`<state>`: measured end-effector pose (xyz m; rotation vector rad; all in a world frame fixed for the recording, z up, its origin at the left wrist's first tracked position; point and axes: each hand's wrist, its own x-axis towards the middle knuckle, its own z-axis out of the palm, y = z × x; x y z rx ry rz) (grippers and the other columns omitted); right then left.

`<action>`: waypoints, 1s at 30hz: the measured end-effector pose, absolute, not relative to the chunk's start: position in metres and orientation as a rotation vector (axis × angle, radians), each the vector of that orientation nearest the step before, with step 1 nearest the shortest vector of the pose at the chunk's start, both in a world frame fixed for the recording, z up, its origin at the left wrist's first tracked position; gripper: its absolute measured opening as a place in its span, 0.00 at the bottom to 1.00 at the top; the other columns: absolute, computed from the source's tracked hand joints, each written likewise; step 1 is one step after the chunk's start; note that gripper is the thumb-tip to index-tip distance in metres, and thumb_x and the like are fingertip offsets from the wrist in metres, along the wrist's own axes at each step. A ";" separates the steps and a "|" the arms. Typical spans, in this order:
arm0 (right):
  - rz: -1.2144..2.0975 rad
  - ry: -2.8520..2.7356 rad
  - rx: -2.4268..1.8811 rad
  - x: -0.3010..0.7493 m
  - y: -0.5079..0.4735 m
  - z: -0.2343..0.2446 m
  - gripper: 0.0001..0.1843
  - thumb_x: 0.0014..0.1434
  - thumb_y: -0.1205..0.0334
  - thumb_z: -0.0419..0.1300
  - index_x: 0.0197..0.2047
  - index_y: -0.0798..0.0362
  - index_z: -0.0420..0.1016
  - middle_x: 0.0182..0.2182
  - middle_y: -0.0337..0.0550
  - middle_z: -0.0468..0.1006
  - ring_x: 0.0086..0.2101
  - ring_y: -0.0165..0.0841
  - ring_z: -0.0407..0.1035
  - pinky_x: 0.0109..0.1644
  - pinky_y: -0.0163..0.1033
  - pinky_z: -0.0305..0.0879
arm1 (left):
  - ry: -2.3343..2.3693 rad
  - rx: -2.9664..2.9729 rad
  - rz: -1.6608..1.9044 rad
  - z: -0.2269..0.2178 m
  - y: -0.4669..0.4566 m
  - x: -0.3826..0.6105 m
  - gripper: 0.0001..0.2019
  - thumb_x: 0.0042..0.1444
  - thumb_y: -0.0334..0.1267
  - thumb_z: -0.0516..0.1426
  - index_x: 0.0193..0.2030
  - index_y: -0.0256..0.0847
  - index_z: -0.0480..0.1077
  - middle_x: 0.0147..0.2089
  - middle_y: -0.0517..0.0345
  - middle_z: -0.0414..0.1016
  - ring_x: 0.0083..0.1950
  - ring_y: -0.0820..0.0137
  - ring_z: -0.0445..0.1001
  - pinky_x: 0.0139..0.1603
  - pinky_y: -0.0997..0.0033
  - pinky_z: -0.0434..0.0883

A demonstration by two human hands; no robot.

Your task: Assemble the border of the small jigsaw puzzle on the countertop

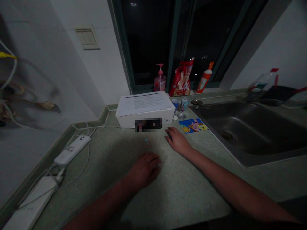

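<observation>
My left hand (145, 169) rests palm down on the speckled green countertop (184, 195), its fingers curled, with a tiny pale speck (159, 165) at the fingertips. Whether it grips that speck is hard to tell. My right hand (176, 140) lies flat on the counter, holding nothing, its fingertips close to a small picture card (193, 125). Between the hands lies a tiny blue-and-silver item (147, 141). Just beyond it sits a dark object (148, 124), pixelated and unreadable, against a white box (145, 119) topped with printed paper.
A steel sink (247, 132) lies to the right. Two drink cans (179, 104), a pump soap bottle (160, 80), a red snack bag (181, 80) and an orange bottle (204, 77) stand along the window. White power strips (31, 204) and cables run along the left wall.
</observation>
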<state>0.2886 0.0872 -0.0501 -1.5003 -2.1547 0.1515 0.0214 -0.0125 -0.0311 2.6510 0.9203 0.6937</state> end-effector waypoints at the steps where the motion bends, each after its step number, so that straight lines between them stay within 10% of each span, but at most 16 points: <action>1: 0.153 -2.157 -1.496 0.289 0.088 -0.050 0.22 0.74 0.59 0.57 0.65 0.57 0.78 0.65 0.63 0.76 0.65 0.49 0.72 0.73 0.55 0.66 | 0.935 2.647 0.697 -0.031 -0.010 0.022 0.10 0.71 0.33 0.59 0.56 0.41 0.77 0.57 0.48 0.82 0.57 0.56 0.80 0.61 0.49 0.79; 18: 0.121 -2.191 -1.261 0.291 0.075 -0.045 0.18 0.73 0.60 0.59 0.61 0.53 0.80 0.61 0.59 0.79 0.62 0.51 0.74 0.69 0.62 0.70 | 1.370 2.599 0.466 -0.023 0.023 -0.010 0.25 0.74 0.50 0.58 0.71 0.38 0.71 0.75 0.39 0.72 0.77 0.49 0.67 0.80 0.36 0.59; 30: 0.347 -2.468 -0.897 0.239 0.014 -0.030 0.26 0.69 0.52 0.69 0.66 0.53 0.77 0.66 0.60 0.76 0.66 0.52 0.69 0.70 0.62 0.68 | 1.200 2.626 0.485 -0.012 -0.001 -0.031 0.26 0.72 0.52 0.61 0.70 0.40 0.71 0.73 0.38 0.72 0.73 0.47 0.71 0.73 0.39 0.68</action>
